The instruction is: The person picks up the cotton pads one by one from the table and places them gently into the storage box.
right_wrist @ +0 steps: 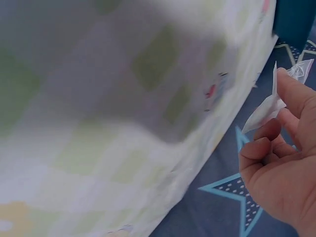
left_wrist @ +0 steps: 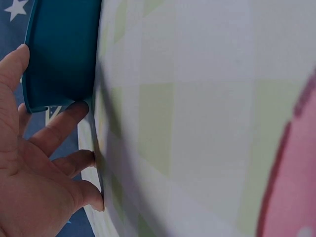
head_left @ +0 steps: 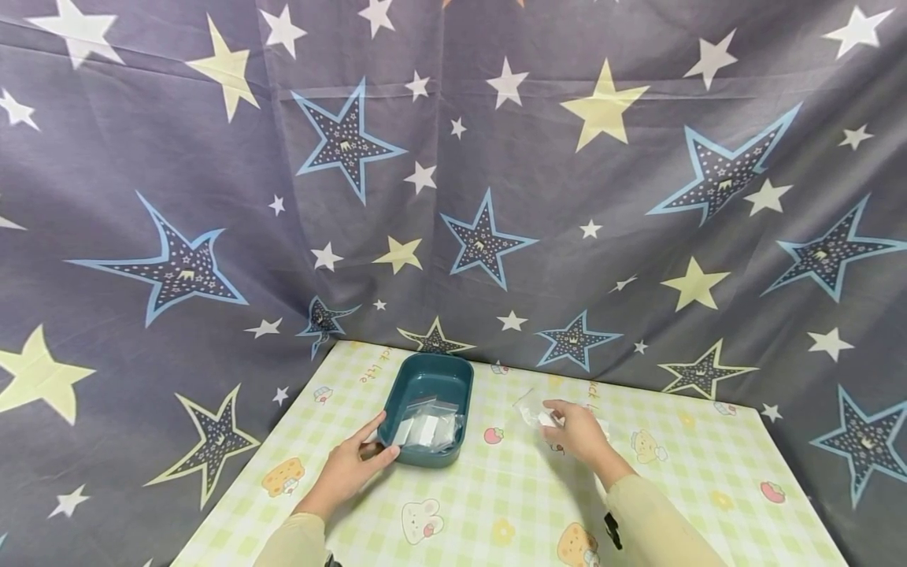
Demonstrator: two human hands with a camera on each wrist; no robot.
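A dark teal plastic box (head_left: pixel 434 364), open at the top, stands on the table. Several small clear plastic bags (head_left: pixel 428 427) with white pieces inside lie in its near half. My left hand (head_left: pixel 349 470) holds the box's near left corner, thumb at the front and a finger along the left side; in the left wrist view the fingers (left_wrist: pixel 59 128) touch its wall. To the right of the box, my right hand (head_left: pixel 583 435) pinches a small clear plastic bag (head_left: pixel 527 409) with something white in it. The right wrist view shows the white piece (right_wrist: pixel 266 112) at the fingertips.
A tablecloth (head_left: pixel 510 488) with green checks and cartoon prints covers the table. Behind it hangs a grey curtain (head_left: pixel 538 173) with stars. Something whitish and see-through (head_left: pixel 603 425) lies just beyond my right wrist, too indistinct to name.
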